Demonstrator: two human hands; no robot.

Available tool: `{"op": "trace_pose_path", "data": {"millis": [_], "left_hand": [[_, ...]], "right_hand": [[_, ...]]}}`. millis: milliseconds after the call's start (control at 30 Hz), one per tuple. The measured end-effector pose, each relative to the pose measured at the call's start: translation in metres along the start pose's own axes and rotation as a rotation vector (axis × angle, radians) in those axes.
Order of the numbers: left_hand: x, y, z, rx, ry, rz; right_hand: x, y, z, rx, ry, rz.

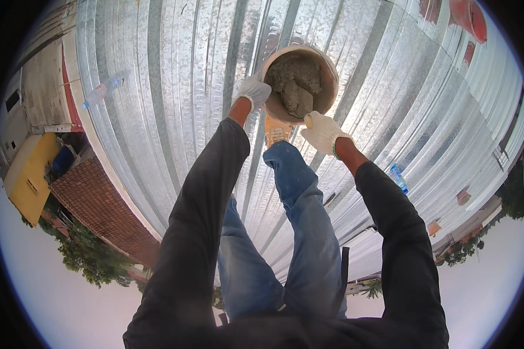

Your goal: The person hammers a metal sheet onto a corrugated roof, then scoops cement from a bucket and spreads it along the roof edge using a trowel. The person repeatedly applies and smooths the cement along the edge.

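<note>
Both my hands wear white knit gloves. My left hand (254, 91) grips the left side of a round bucket (330, 81) holding grey, wet mortar (295, 70). Near the bucket's lower right rim, my right hand (322, 131) is closed on what looks like the handle of a trowel (300, 102), whose mortar-coated blade lies in the bucket. An orange boot (277, 130) on my foot sits just below the bucket, under my bent, jean-clad leg.
I am on a corrugated metal roof (174, 70). Plastic bottles lie left (102, 92) and right (399, 178). A red container (468, 20) is at upper right. Beyond the left edge are lower buildings, a brick-coloured roof (99, 206) and trees.
</note>
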State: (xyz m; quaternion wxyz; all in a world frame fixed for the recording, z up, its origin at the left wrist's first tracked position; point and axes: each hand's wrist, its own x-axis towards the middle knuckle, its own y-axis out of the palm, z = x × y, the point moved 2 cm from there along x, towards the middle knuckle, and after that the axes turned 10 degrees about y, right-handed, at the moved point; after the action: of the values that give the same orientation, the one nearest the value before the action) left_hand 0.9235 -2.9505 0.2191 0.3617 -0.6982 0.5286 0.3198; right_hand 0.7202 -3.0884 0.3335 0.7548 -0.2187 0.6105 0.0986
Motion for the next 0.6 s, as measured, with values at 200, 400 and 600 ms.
{"op": "trace_pose_path", "data": {"millis": [200, 400, 600], "left_hand": [[-0.150, 0.020, 0.043, -0.143, -0.104, -0.435], [-0.341, -0.007, 0.036, -0.306, -0.247, -0.622], [-0.532, -0.024, 0.069, -0.659, -0.276, -0.929]], "right_hand": [[-0.089, -0.047, 0.038, -0.315, -0.115, -0.064], [-0.134, -0.011, 0.117, -0.427, -0.338, -0.066], [-0.255, 0.054, 0.216, -0.496, -0.593, 0.211]]}}
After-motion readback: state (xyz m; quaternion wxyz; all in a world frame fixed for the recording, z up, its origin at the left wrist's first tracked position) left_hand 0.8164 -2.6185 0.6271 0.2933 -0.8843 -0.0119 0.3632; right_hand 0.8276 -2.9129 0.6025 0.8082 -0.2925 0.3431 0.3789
